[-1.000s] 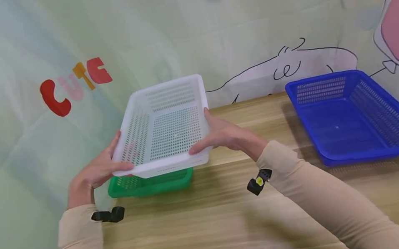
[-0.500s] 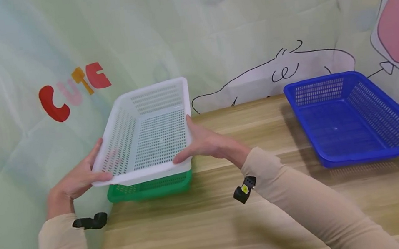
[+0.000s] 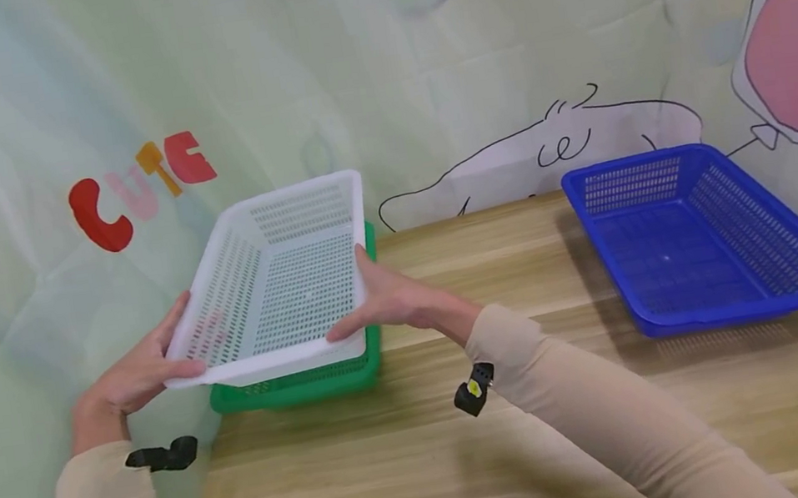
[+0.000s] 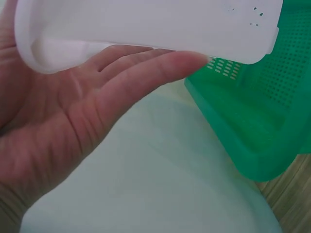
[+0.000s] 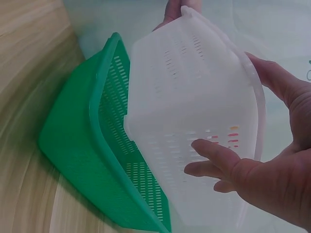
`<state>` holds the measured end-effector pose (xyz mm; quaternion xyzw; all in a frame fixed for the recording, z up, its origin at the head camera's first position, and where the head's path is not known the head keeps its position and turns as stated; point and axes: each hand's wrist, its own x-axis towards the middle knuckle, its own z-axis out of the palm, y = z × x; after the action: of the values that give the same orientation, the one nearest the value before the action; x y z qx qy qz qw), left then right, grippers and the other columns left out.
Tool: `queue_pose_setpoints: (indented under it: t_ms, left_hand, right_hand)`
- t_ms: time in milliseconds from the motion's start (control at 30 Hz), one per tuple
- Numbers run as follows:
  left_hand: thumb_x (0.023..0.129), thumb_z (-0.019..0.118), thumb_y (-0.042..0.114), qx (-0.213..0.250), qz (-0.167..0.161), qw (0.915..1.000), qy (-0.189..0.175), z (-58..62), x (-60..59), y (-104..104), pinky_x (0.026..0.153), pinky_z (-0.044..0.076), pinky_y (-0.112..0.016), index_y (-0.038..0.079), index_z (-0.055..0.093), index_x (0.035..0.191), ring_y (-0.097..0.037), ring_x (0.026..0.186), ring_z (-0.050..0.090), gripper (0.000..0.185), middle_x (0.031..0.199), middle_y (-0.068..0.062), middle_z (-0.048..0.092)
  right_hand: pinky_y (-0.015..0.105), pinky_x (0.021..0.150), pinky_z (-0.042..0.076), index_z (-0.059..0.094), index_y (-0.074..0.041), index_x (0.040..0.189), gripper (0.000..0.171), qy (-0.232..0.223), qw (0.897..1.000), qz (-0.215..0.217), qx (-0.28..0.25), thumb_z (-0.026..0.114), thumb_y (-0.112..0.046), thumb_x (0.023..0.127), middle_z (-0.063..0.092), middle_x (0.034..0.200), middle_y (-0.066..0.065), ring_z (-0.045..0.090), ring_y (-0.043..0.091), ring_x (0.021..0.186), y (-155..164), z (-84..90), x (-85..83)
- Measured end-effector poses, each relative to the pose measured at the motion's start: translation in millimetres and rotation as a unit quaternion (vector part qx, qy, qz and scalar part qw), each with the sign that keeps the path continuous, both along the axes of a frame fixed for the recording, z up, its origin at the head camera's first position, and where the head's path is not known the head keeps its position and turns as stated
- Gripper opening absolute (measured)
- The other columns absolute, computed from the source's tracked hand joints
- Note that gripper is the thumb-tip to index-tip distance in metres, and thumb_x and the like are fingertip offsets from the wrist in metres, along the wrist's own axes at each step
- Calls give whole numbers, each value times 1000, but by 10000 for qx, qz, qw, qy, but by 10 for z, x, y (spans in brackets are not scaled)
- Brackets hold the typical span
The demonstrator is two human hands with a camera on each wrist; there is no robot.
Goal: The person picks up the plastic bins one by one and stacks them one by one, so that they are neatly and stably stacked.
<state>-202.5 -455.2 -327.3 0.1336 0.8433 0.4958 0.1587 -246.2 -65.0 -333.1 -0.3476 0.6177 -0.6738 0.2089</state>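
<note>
Both hands hold a white perforated plastic basket (image 3: 306, 291), tilted, over a green basket (image 3: 296, 389) at the left of the table. My left hand (image 3: 138, 367) grips its near left corner, thumb on the rim and fingers under it, as the left wrist view also shows. At the right side my right hand (image 3: 393, 296) has its thumb over the rim, with fingers spread against the outer wall (image 5: 194, 126). In the right wrist view the white basket's bottom edge overlaps the mouth of the green basket (image 5: 73, 131). Most of the green basket is hidden from the head view.
A blue perforated basket (image 3: 680, 254) stands at the right of the wooden table (image 3: 368, 472). Behind and along the left hangs a pale green printed cloth (image 3: 307, 67) with coloured letters and line drawings.
Both hands have moved left and slightly down with the white basket. It now covers more of the green basket, whose right side shows beside it. The blue basket stays in place.
</note>
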Motion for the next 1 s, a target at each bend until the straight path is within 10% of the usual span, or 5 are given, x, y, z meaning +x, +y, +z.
queue_pose_setpoints:
  t_ms: [633, 1000]
  left_hand:
    - [92, 65, 2, -63, -50, 10000, 4, -221, -115, -64, 92, 51, -30, 33, -10, 160, -24, 117, 58, 106, 150, -20, 34]
    - [89, 71, 11, -533, 133, 9984, 149, -413, -84, -47, 101, 32, -74, 39, -10, 159, -28, 124, 50, 110, 155, -16, 28]
  right_hand:
    - [29, 96, 50, 9, -30, 155, 120, -50, 9998, -137, 125, 87, 5, 71, 58, 130, -3, 67, 17, 107, -65, -205, -65]
    - [29, 101, 45, 5, -25, 157, 123, 68, 9977, -247, 627, 90, -3, 71, 60, 126, -3, 66, 13, 106, -62, -387, -79]
